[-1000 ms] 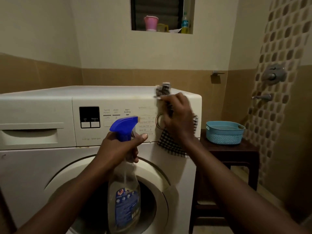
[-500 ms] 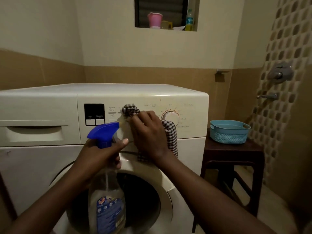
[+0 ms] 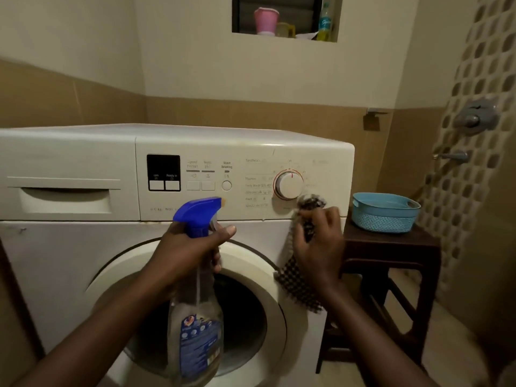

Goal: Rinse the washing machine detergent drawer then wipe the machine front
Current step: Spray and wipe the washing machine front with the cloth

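Note:
A white front-loading washing machine (image 3: 83, 255) fills the left and middle of the view. Its detergent drawer (image 3: 64, 198) sits closed at the upper left of the front. My left hand (image 3: 190, 250) grips a clear spray bottle (image 3: 199, 328) with a blue trigger head, held upright before the round door (image 3: 251, 311). My right hand (image 3: 318, 247) clutches a dark checked cloth (image 3: 298, 286), pressed to the control panel just below and right of the white dial (image 3: 289, 184). The cloth's tail hangs down over the front.
A dark wooden stool (image 3: 391, 244) stands right of the machine and carries a light blue basket (image 3: 385, 212). Shower taps (image 3: 474, 118) stick out of the tiled right wall. A wall niche (image 3: 284, 20) above holds a pink cup and a bottle.
My right hand swept the cloth from the panel's top right leftward to the buttons, then back right to below the dial. The spray bottle stayed in my left hand.

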A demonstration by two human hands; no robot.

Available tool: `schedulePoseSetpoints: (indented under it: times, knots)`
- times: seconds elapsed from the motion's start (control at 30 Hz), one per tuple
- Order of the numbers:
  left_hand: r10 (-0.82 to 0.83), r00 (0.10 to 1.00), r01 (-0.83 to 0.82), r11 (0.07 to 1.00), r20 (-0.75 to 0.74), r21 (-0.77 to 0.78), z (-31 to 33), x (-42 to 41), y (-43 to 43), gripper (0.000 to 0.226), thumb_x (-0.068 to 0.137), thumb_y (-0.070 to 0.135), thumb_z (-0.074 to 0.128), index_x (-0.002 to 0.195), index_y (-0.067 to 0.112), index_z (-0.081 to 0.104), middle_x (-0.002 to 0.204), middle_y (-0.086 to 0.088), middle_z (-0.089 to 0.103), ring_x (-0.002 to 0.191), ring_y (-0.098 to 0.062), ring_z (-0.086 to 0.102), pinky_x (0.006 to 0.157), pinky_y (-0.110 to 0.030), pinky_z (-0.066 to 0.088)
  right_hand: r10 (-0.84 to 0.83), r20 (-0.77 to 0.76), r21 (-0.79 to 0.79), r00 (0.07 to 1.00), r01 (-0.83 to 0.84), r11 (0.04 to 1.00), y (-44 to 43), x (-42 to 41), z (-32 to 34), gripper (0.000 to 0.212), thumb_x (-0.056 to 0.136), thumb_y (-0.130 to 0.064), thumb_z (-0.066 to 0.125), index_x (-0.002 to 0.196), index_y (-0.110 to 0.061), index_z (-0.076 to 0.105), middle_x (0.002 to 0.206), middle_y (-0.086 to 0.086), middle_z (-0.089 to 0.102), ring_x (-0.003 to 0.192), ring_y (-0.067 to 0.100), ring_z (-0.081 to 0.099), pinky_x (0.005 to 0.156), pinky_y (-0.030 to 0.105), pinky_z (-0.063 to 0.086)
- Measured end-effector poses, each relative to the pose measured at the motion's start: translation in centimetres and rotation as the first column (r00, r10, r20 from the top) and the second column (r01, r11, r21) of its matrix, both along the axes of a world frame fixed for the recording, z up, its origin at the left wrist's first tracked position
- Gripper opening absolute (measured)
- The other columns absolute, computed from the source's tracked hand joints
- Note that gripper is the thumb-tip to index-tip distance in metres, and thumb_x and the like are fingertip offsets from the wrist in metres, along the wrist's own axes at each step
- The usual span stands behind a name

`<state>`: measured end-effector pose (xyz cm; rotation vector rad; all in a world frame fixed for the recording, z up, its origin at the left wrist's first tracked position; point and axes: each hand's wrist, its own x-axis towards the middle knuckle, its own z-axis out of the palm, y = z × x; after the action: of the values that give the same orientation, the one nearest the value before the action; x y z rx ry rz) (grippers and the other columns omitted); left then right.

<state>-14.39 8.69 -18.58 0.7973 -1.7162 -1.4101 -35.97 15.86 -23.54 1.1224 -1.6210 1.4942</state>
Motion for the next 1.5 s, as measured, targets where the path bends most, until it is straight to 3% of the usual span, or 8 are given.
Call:
schedulePoseSetpoints:
  times: [0.2,0.43,0.67,0.83,1.0,1.13,1.33,1.5]
  knots:
    - [0.004,1.0,-0.004,1.0,-0.018,0.01,0.2,-0.6,0.7,0.034,0.075,0.031,0.079,0.089,0.003,0.066,0.064,-0.015,0.064,0.058,-0.032,0.064,0.059,-0.037,0.055,0.212,-0.232,0.156,0.949,-0.178,0.971,-2.3,4.5,-0.4,0.01,0.084,-0.009,0.07,0.093,-0.006,0.068,0.091,0.007,0.056,0.083,0.022,0.054,0.063,0.035,0.048]
    - [0.01,1.0,-0.009,0.998,-0.011,0.064,-0.4,0.6,0.6,0.038,0.077,0.029,0.077,0.097,-0.002,0.066,0.067,-0.015,0.065,0.058,-0.027,0.063,0.058,-0.034,0.057,0.212,-0.534,0.243,0.819,-0.091,0.966,-2.5,3.7,1.9,0.006,0.088,-0.009,0.066,0.091,-0.005,0.069,0.091,0.011,0.063,0.082,0.025,0.055,0.058,0.035,0.047]
    - [0.003,1.0,-0.002,0.999,-0.017,0.054,-0.5,2.5,0.2,0.053,0.067,0.038,0.077,0.1,-0.002,0.064,0.069,-0.015,0.066,0.06,-0.028,0.065,0.06,-0.035,0.058,0.068,-0.412,0.19,0.908,0.013,0.982,-1.0,2.7,0.2,0.005,0.088,-0.01,0.066,0.088,-0.005,0.066,0.088,0.008,0.059,0.079,0.021,0.051,0.056,0.036,0.045]
    - [0.002,1.0,-0.001,0.999,-0.029,0.044,-0.5,2.2,0.0,0.062,0.061,0.042,0.082,0.105,0.003,0.063,0.072,-0.018,0.065,0.062,-0.031,0.065,0.065,-0.04,0.058,0.177,-0.539,0.284,0.823,-0.021,0.959,-2.1,4.2,0.9,0.01,0.081,-0.008,0.074,0.089,-0.008,0.068,0.088,0.008,0.063,0.076,0.024,0.056,0.049,0.031,0.045]
    - [0.0,0.999,0.002,0.999,-0.05,0.04,-0.4,1.1,0.4,0.054,0.066,0.037,0.082,0.104,0.002,0.063,0.068,-0.016,0.065,0.062,-0.03,0.065,0.066,-0.041,0.059,0.07,-0.617,0.178,0.784,0.053,0.983,-3.2,4.3,8.0,0.012,0.083,-0.008,0.072,0.095,-0.007,0.069,0.093,0.009,0.067,0.087,0.028,0.057,0.06,0.033,0.044]
    - [0.021,0.996,-0.017,0.999,-0.083,0.046,0.0,1.1,0.1,0.046,0.073,0.032,0.08,0.101,0.0,0.063,0.066,-0.014,0.063,0.06,-0.029,0.063,0.058,-0.035,0.056,-0.079,-0.419,0.039,0.905,0.105,0.994,-3.6,2.7,12.4,0.006,0.088,-0.012,0.064,0.093,-0.013,0.067,0.098,0.002,0.068,0.095,0.025,0.05,0.074,0.036,0.039]
    - [0.025,0.996,-0.02,0.999,-0.088,0.047,-0.4,2.3,-0.6,0.054,0.068,0.037,0.081,0.105,0.001,0.062,0.068,-0.017,0.064,0.061,-0.032,0.064,0.065,-0.039,0.057,0.086,-0.543,0.139,0.835,-0.012,0.99,-2.9,3.2,5.4,0.005,0.087,0.001,0.064,0.083,-0.002,0.062,0.085,0.012,0.06,0.079,0.023,0.048,0.058,0.033,0.043]
    - [0.059,0.992,-0.049,0.995,-0.115,0.087,-0.5,3.0,-1.4,0.064,0.061,0.04,0.082,0.106,-0.001,0.062,0.068,-0.015,0.064,0.06,-0.028,0.063,0.065,-0.038,0.057,0.119,-0.542,0.141,0.832,-0.05,0.989,-4.4,3.7,9.6,0.005,0.089,0.001,0.062,0.092,0.0,0.065,0.092,0.014,0.062,0.084,0.025,0.049,0.06,0.032,0.043]
